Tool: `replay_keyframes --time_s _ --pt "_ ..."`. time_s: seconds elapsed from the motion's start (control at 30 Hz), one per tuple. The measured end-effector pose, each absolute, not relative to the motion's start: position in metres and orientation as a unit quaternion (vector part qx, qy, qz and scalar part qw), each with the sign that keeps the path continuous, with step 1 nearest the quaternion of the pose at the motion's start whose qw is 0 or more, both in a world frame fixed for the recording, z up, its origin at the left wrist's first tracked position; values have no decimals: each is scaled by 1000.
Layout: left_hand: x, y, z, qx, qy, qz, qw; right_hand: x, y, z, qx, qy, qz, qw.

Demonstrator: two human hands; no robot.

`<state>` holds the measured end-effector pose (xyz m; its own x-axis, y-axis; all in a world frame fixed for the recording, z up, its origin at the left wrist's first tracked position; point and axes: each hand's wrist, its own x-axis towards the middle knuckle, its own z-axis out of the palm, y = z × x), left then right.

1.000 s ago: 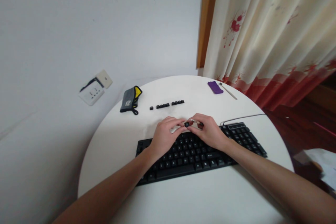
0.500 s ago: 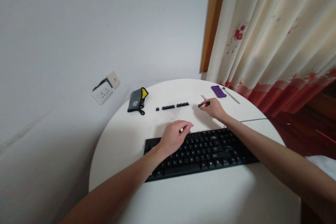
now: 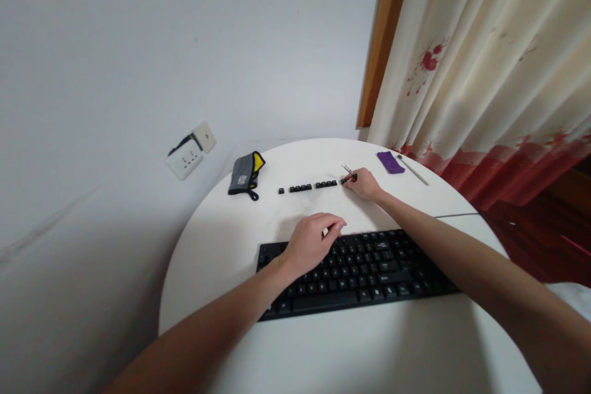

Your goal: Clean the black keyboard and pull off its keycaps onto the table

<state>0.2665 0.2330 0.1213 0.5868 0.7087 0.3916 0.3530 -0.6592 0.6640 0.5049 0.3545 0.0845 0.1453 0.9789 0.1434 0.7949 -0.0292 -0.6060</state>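
My right hand (image 3: 364, 185) is closed at the far side of the table, pinching a small black keycap (image 3: 343, 181) at the right end of a row of keycaps (image 3: 325, 184). A slim tool (image 3: 349, 170) with a metal end and a dark part also sticks out from its fingers; its exact kind is unclear. Lower down, my left hand (image 3: 313, 240) lies over the black keyboard (image 3: 323, 300), fingers curled together and thumb near the index fingertip, with nothing visible in them. Both forearms cover parts of the keyboard.
A grey pouch with yellow lining (image 3: 245, 175) lies at the table's back left. At the right are a purple cloth (image 3: 390, 162) and a thin light brush-like stick (image 3: 415, 172). A wall socket (image 3: 184, 159) is to the left; a curtain (image 3: 484, 74) hangs at right.
My right hand has moved left with the keycap and the slim tool, bringing the keycap close to the row's end. My left hand stays over the keyboard. The view has shifted slightly.
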Motion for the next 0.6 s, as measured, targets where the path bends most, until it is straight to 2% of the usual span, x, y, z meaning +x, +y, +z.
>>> replay_keyframes --time_s 0.6 --pt "267 233 122 852 315 320 268 503 351 87 -706 -635 151 275"
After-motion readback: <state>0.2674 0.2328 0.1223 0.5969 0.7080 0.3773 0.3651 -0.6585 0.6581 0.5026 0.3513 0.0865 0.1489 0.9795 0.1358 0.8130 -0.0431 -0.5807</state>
